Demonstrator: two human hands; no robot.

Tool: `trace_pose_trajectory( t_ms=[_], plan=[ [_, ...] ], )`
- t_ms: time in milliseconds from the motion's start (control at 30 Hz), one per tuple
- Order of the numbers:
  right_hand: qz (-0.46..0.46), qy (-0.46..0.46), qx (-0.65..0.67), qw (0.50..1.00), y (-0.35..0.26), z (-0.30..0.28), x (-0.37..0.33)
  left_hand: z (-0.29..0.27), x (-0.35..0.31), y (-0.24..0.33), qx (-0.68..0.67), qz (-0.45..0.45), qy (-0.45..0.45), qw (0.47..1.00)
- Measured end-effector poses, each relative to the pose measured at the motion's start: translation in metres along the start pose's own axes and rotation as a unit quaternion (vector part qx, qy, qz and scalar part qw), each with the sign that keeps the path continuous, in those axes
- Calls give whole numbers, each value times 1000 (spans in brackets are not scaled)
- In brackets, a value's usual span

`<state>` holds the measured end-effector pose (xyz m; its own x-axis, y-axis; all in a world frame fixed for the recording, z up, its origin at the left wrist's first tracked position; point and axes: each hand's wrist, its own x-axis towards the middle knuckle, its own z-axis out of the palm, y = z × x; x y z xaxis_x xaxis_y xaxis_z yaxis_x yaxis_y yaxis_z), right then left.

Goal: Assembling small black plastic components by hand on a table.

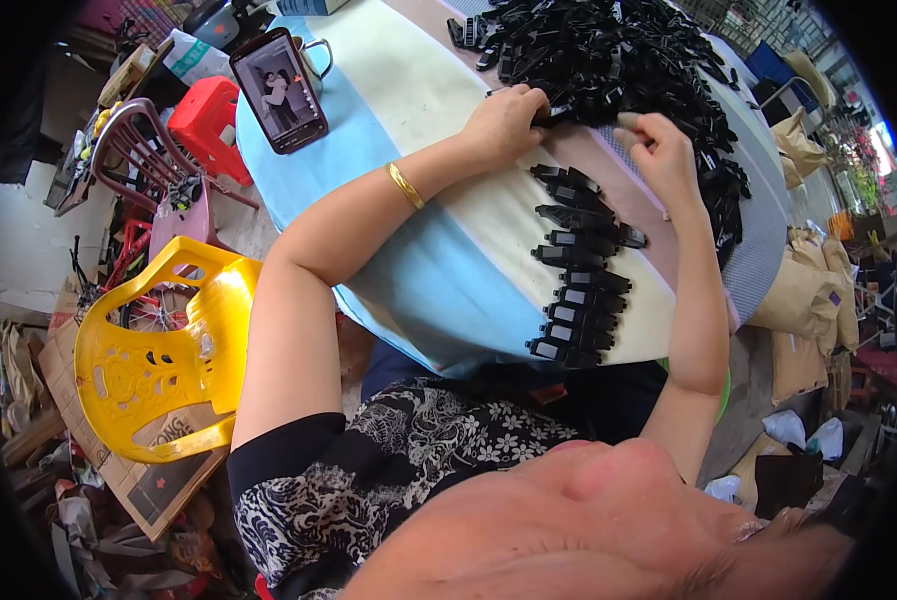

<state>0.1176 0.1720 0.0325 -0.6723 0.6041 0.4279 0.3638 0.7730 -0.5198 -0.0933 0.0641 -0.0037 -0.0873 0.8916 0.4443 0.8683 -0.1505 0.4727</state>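
A large heap of small black plastic parts [593, 50] covers the far side of the table. At its near edge my left hand [508, 125], a gold bangle on its wrist, has its fingers closed on a black plastic part [556, 117]. My right hand [660, 160] is just to the right, thumb and fingers curled together; whatever they hold, if anything, is too blurred to make out. Between my forearms a column of black plastic pieces [583, 282] lies side by side, running down to the table's near edge.
The table wears a striped cloth [418, 75]. A phone [278, 92] leans against a mug [318, 60] at the far left. Left of the table stand a yellow plastic chair [158, 365], a red stool [208, 125] and a maroon chair [133, 150]. Brown sacks [803, 285] stand to the right.
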Motion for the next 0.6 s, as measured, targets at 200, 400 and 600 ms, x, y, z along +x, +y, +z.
trace_pose_trajectory(
  t_ms=[200,400,600],
  plan=[
    [-197,93,-215,952,1,26,29,2,-14,16,36,97,-16,995],
    [-68,45,-363,928,-9,52,62,2,-16,10,-76,142,-55,985],
    [-168,73,-342,922,-1,57,73,1,-14,13,-136,100,-67,983]
  ],
)
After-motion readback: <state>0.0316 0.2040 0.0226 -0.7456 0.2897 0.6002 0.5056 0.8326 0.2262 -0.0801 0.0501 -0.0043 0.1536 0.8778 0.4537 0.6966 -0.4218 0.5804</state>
